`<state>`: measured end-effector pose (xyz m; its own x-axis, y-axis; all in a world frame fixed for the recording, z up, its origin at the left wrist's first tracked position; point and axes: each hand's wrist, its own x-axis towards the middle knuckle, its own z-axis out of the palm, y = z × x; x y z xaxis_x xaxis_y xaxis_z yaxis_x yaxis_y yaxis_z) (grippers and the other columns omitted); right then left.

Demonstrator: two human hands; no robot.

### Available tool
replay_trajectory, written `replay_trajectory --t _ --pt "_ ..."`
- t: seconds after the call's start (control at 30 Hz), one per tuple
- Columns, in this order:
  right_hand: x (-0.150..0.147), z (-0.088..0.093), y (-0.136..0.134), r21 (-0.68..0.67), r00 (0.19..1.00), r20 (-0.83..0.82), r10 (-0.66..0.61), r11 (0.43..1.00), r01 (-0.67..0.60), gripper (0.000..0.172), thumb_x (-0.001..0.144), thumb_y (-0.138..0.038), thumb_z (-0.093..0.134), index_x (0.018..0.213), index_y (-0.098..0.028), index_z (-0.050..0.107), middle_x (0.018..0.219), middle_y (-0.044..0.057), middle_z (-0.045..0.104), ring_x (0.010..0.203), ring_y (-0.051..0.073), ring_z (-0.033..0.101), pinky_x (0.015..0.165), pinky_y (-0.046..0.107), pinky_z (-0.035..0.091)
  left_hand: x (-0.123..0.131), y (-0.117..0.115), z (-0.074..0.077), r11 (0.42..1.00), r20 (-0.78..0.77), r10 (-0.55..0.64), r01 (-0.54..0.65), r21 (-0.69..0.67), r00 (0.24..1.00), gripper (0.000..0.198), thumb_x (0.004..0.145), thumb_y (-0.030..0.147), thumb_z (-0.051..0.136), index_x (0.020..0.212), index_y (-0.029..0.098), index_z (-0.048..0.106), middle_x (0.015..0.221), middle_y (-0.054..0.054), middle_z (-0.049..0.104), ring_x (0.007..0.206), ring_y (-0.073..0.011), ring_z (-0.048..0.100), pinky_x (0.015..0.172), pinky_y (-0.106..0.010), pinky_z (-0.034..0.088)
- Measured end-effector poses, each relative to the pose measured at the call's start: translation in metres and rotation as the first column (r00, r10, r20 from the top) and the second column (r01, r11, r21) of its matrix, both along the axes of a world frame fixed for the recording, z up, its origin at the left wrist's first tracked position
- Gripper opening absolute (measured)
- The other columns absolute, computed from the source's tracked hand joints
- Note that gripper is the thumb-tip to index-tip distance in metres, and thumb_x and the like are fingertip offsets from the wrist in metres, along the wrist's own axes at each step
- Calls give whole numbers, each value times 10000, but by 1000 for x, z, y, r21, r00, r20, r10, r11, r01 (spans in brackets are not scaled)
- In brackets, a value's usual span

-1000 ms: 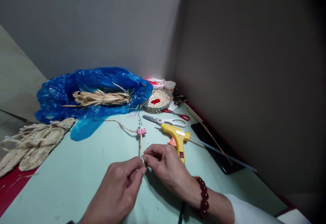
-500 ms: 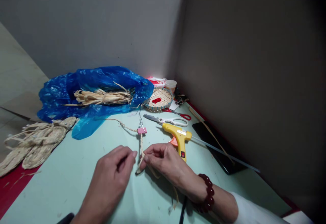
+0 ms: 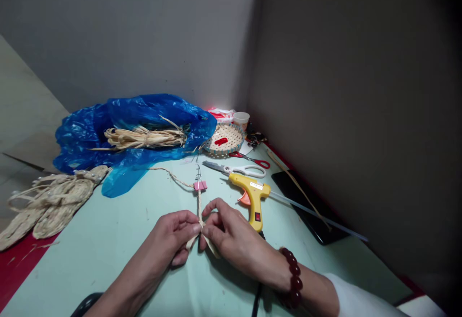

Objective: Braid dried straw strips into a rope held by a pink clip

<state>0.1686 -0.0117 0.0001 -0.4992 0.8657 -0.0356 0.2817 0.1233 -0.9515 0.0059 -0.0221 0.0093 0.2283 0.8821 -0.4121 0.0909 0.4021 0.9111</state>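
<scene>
A thin straw braid (image 3: 199,203) runs toward me from a pink binder clip (image 3: 200,185) on the pale green table. At the braid's near end, my left hand (image 3: 172,236) pinches a pale straw strand between thumb and fingers. My right hand (image 3: 231,240), with a dark red bead bracelet at its wrist, pinches the straw from the other side. The fingertips of both hands nearly meet where the strands part. Short strand ends stick out below each hand. A thinner length of braid curves left beyond the clip.
Right of the braid lie a yellow glue gun (image 3: 255,193), white scissors (image 3: 245,170), red scissors (image 3: 258,161) and a black tablet (image 3: 310,206). Behind are a blue plastic bag (image 3: 144,107) with straw (image 3: 147,138) and a round basket (image 3: 231,139). Woven straw slippers (image 3: 61,201) sit left.
My left hand has moved right to the braid and now pinches a strand there. My right hand's fingers have shifted, and the strands are spread to both sides.
</scene>
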Motion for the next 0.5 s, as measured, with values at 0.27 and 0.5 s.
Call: replay_trajectory --t 0.27,0.5 --pt "6 22 -3 311 907 415 -66 947 -74 119 902 -184 451 817 -188 534 675 16 603 589 136 492 557 247 295 3 -3 -1 995 -139 77 -68 68 987 267 716 397 643 652 180 501 461 118 321 405 -47 232 398 -188 152" --pt "5 16 -14 574 881 440 -171 809 -129 130 890 -154 445 795 -191 526 768 12 588 644 136 485 584 276 288 6 -6 -1 991 -153 92 -75 111 984 272 760 380 607 622 194 464 459 104 359 432 -64 236 420 -197 150"
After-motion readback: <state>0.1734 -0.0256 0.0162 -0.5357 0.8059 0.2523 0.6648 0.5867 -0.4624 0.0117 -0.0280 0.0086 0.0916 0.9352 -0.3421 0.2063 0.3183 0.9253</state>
